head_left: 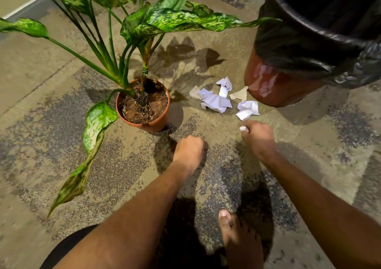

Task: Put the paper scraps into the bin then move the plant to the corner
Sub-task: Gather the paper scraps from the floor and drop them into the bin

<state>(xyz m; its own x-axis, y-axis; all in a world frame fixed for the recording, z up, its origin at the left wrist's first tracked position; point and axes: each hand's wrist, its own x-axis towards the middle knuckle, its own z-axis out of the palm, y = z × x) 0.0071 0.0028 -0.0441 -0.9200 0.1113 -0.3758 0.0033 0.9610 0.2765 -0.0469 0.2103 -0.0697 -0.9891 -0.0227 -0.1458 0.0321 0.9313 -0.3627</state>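
Observation:
Several white and tan paper scraps (pixel 218 100) lie on the speckled floor between the plant and the bin. The plant (pixel 144 103), with long mottled green leaves, stands in a brown pot left of the scraps. The bin (pixel 274 83) is orange-brown with a black liner and sits at the upper right. My right hand (pixel 257 137) hovers just below the scraps and pinches a small white scrap (pixel 243 128) in its fingertips. My left hand (pixel 189 151) is curled low over the floor near the pot, holding nothing that I can see.
A bare foot (pixel 237 237) stands on the floor below my hands. A wall skirting (pixel 22 7) runs along the upper left. One drooping leaf (pixel 90 145) hangs out left of my left arm.

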